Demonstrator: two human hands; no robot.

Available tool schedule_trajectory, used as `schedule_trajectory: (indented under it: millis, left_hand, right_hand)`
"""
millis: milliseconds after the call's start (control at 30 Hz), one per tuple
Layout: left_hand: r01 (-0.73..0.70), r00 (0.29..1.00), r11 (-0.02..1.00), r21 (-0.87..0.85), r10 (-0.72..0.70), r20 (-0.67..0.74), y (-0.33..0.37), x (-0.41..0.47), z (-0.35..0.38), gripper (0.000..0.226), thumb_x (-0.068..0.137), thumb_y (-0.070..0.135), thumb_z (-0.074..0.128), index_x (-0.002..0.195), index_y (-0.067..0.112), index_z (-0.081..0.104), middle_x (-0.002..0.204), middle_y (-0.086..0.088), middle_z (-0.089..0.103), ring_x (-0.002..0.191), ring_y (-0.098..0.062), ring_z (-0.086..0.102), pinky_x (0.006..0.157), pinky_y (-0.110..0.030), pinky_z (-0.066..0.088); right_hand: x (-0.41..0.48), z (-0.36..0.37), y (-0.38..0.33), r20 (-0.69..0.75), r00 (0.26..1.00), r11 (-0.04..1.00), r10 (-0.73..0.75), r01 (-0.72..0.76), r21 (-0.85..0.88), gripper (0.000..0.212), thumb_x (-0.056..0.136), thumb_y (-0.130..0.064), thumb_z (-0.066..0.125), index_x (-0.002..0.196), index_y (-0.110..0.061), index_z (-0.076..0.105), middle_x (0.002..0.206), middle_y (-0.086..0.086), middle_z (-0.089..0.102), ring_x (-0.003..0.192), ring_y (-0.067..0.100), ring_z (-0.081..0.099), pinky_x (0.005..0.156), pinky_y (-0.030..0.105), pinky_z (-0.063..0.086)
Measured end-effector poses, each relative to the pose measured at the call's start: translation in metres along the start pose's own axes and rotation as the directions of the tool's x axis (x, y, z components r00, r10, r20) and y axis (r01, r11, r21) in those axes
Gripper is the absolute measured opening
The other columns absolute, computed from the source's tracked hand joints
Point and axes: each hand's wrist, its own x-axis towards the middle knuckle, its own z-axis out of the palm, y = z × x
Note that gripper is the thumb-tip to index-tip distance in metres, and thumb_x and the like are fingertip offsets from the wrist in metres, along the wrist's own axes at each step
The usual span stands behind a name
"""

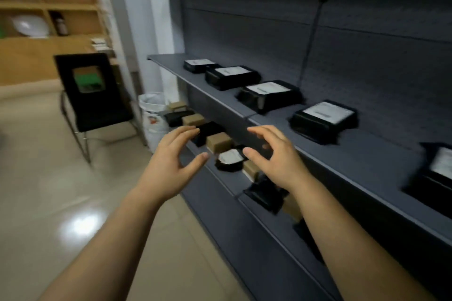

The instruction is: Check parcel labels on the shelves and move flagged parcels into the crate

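Several black parcels with white labels lie in a row on the dark grey upper shelf (220, 102); the nearest to my hands is one black parcel (324, 118). On the lower shelf (227, 186) lie brown cardboard parcels (219, 142) and black ones, among them a black parcel with a white label (230, 160). My left hand (171, 161) and my right hand (274, 156) hover in front of the shelf edge with fingers spread and relaxed, holding nothing. No crate is in view.
A black chair (90, 95) stands on the tiled floor to the left. A white sack (152, 115) leans by the shelf's far end. Wooden shelving (49, 5) fills the back left. The picture is blurred by motion.
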Motion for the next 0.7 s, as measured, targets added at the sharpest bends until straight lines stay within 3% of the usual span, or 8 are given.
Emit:
schedule_trajectory:
  millis: [133, 267, 533, 700]
  left_hand:
    - [0.114, 0.993, 0.986, 0.123, -0.11, -0.035, -0.094, 0.03, -0.057, 0.061, 0.085, 0.059, 0.055, 0.133, 0.022, 0.055, 0.136, 0.008, 0.052, 0.13, -0.008, 0.043, 0.11, -0.027, 0.034]
    - [0.232, 0.967, 0.954, 0.189, -0.205, -0.15, -0.174, 0.05, -0.118, 0.059, 0.085, 0.054, 0.06, 0.133, 0.02, 0.056, 0.135, 0.005, 0.053, 0.124, 0.002, 0.038, 0.105, -0.004, 0.02]
    - [0.362, 0.917, 0.908, 0.209, -0.307, -0.253, -0.358, 0.081, -0.19, 0.056, 0.086, 0.05, 0.062, 0.136, 0.027, 0.053, 0.141, 0.014, 0.047, 0.127, 0.0, 0.036, 0.106, -0.027, 0.036]
    - [0.316, 0.943, 0.932, 0.176, -0.288, -0.169, -0.47, 0.142, -0.219, 0.055, 0.088, 0.049, 0.064, 0.135, 0.024, 0.055, 0.14, 0.011, 0.049, 0.128, 0.002, 0.036, 0.107, -0.014, 0.025]
  right_hand:
    - [0.105, 0.094, -0.02, 0.079, 0.991, 0.991, -0.111, 0.105, 0.082, 0.045, 0.089, -0.037, 0.067, 0.131, -0.022, 0.058, 0.129, -0.01, 0.05, 0.119, 0.006, 0.049, 0.102, 0.035, 0.046]
    - [0.195, 0.184, -0.055, 0.172, 0.959, 0.968, -0.226, 0.2, 0.152, 0.045, 0.088, -0.038, 0.068, 0.129, -0.02, 0.059, 0.128, -0.008, 0.051, 0.117, 0.007, 0.051, 0.1, 0.032, 0.047]
    - [0.332, 0.356, -0.101, 0.303, 0.895, 0.94, -0.328, 0.279, 0.195, 0.043, 0.087, -0.038, 0.07, 0.128, -0.028, 0.06, 0.124, -0.012, 0.05, 0.116, 0.006, 0.05, 0.1, 0.025, 0.042]
    - [0.414, 0.43, -0.108, 0.307, 0.924, 0.971, -0.228, 0.192, 0.144, 0.044, 0.087, -0.034, 0.071, 0.129, -0.026, 0.059, 0.129, -0.01, 0.051, 0.119, 0.003, 0.048, 0.094, 0.01, 0.038]
